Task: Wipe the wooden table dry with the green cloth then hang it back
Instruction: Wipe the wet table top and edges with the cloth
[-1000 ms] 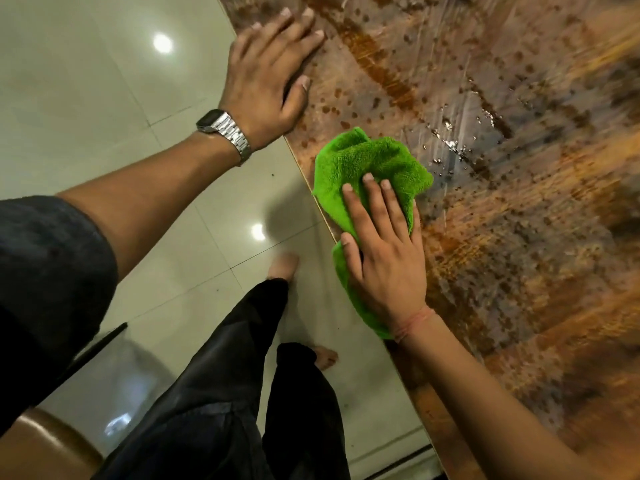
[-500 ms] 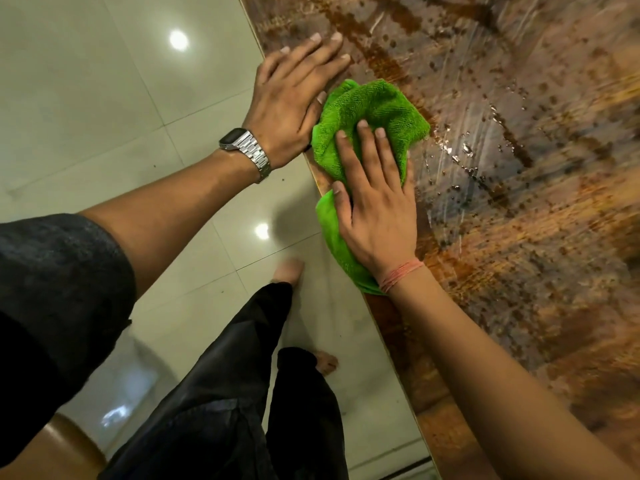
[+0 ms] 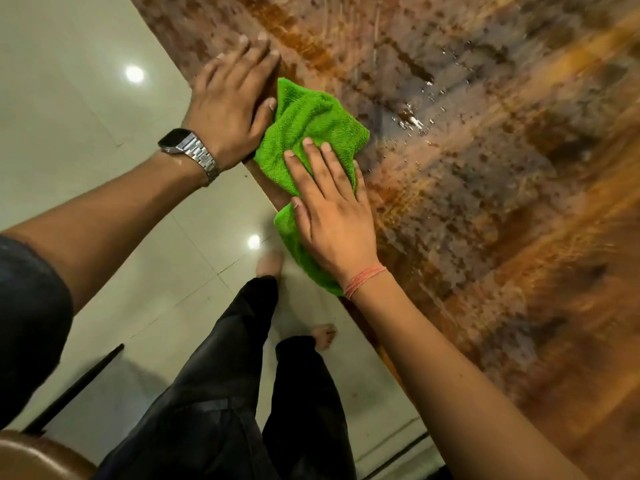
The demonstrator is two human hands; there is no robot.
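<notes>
A crumpled green cloth (image 3: 311, 129) lies on the wooden table (image 3: 485, 202) at its left edge, part of it hanging over the edge. My right hand (image 3: 332, 216) presses flat on the cloth with the fingers spread. My left hand (image 3: 232, 105), with a metal watch on the wrist, rests flat on the table edge just left of the cloth, its thumb touching the fabric. Water drops (image 3: 412, 119) glisten on the wood to the right of the cloth.
Pale glossy floor tiles (image 3: 86, 98) lie to the left of the table. My legs in dark trousers (image 3: 242, 393) and bare feet stand close to the table edge. A brown rounded seat (image 3: 31, 455) and a dark bar are at the lower left.
My right hand has slid the cloth along the table edge, up beside my left hand, and now a little back toward me. My left hand stays on the edge.
</notes>
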